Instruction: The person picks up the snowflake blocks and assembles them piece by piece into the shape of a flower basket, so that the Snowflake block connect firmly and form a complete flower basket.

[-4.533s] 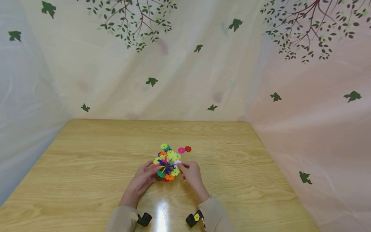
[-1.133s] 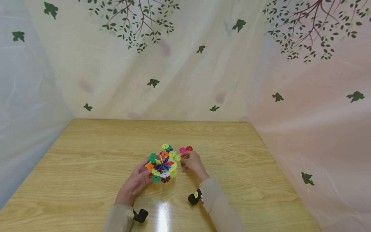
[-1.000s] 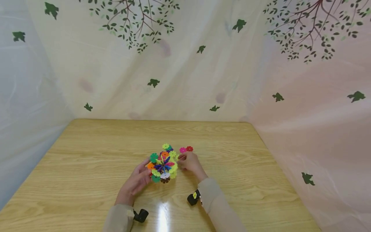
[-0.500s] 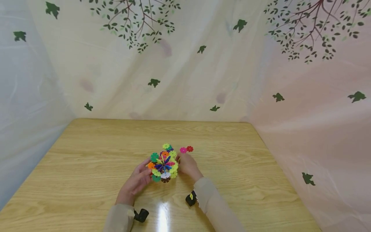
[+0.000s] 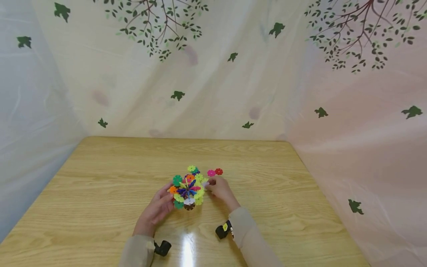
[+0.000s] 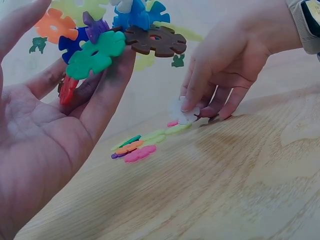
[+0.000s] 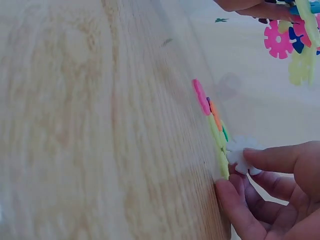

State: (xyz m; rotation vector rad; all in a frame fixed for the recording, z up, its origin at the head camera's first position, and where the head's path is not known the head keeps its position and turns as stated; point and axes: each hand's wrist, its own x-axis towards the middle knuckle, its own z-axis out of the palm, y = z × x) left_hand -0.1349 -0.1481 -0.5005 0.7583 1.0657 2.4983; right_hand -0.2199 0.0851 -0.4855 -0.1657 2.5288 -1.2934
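Observation:
My left hand holds a ball-like cluster of interlocking flower-shaped plastic discs above the table. In the left wrist view, its fingers reach under the green disc and the brown disc. Just right of the cluster, my right hand pinches a white flower disc between thumb and fingers, low over the tabletop. Loose discs lie flat beside it, among them a pink one, an orange one and yellow ones.
Behind my right hand, a pink disc and a red disc lie on the wooden table. More loose discs lie behind the cluster. A pale curtain with printed leaves surrounds the table's far side.
My right hand has gone from the cluster to the loose discs and now pinches a white disc there. The cluster has been turned in my left hand, which otherwise stays nearly still.

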